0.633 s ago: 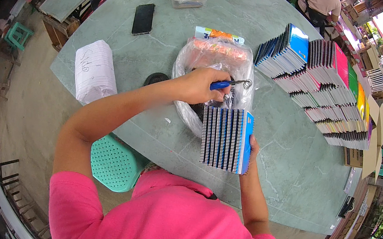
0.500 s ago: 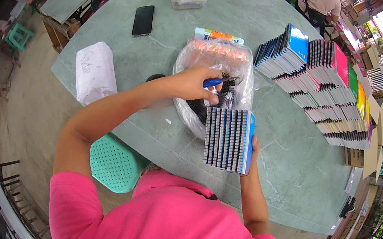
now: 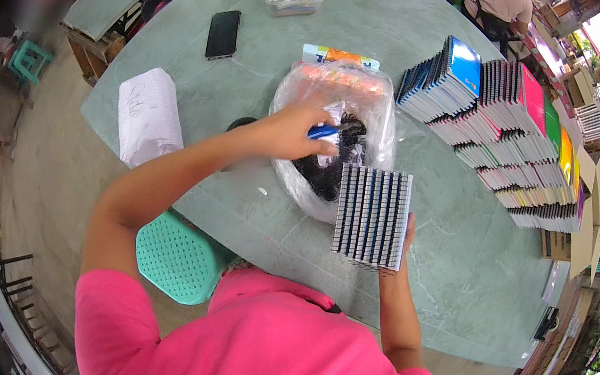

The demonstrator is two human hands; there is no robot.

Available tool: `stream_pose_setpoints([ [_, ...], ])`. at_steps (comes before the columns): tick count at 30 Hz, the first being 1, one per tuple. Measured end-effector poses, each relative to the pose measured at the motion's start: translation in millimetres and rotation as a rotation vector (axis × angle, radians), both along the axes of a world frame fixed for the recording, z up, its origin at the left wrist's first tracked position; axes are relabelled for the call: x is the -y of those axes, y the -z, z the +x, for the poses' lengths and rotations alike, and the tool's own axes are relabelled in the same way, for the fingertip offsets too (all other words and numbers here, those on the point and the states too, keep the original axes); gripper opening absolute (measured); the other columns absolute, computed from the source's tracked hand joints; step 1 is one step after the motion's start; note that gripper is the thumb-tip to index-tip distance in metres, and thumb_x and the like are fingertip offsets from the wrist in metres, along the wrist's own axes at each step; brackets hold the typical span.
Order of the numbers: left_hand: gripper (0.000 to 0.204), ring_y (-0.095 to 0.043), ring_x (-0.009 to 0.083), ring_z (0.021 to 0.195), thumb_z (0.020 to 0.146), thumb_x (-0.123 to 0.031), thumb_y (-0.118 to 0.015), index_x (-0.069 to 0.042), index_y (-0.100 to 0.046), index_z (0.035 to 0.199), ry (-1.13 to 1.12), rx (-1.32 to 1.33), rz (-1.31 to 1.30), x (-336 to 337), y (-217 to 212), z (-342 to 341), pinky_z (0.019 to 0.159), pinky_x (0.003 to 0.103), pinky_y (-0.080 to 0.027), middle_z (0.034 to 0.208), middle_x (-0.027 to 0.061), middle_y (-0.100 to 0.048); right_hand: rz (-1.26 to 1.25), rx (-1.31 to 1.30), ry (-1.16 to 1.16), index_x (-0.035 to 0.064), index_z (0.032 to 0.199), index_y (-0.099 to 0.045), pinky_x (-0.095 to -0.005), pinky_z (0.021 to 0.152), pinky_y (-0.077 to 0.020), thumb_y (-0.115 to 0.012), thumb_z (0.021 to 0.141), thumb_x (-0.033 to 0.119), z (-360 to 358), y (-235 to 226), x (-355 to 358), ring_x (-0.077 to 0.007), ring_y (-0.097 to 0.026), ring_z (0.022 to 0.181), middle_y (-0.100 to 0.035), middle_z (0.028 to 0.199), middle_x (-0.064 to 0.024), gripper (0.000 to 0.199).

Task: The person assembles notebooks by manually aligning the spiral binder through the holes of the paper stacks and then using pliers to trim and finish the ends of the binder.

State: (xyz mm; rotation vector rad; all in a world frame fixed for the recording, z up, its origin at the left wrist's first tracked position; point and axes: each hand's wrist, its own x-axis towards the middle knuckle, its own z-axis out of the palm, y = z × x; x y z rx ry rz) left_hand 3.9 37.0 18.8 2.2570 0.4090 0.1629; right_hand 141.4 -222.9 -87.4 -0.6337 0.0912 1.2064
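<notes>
My left hand (image 3: pixel 303 134) is closed round what look like blue-handled pliers (image 3: pixel 324 131), their dark tip pointing right. It hovers over a clear plastic bag (image 3: pixel 293 93) with its mouth spread wide. Black tangled bits (image 3: pixel 321 179) and a crumpled white scrap (image 3: pixel 327 159) lie inside the bag. At the bag's near right edge, my right hand (image 3: pixel 404 245) grips a stack of spiral notebooks (image 3: pixel 371 215) from the right side and below. Their dark wire bindings face up in rows. Most of that hand's fingers are hidden by the stack.
Tall rows of spiral notebooks (image 3: pixel 501 137) with coloured covers stand at the right, beside an open carton (image 3: pixel 587 215). A phone (image 3: pixel 223 34), a white paper-wrapped bundle (image 3: pixel 150 116) and a clear plastic box (image 3: pixel 304 2) rest on the green table (image 3: pixel 451 296). A mint stool (image 3: pixel 179 255) stands below its edge.
The held notebooks have shifted a little right and turned, so the blue cover at their side barely shows now. My left hand has moved slightly left and down with the pliers.
</notes>
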Motion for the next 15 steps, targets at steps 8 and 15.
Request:
stream_pose_setpoints([
  [8,0.029,-0.055,0.0131,0.079,0.072,-0.010,-0.068,-0.001,-0.051,0.094,0.097,0.066,-0.248,26,-8,6,0.072,0.029,-0.044,0.084,0.0059,-0.056,-0.035,0.052,-0.011,0.0014,0.120,-0.046,-0.0411,0.086,-0.0461,-0.062,0.069,0.051,-1,-5,-1,-0.0278,-0.056,0.097,-0.056,0.111,-0.0157,0.073],
  [15,0.032,-0.055,0.0233,0.074,0.071,-0.016,-0.068,0.000,-0.051,0.092,0.076,0.064,-0.121,18,3,0,0.068,0.031,-0.043,0.080,0.0132,-0.055,-0.030,0.104,-0.062,0.0002,0.121,-0.044,-0.0415,0.085,-0.0461,-0.062,0.068,0.052,0,-11,-2,-0.0291,-0.056,0.097,-0.054,0.113,-0.0166,0.077],
])
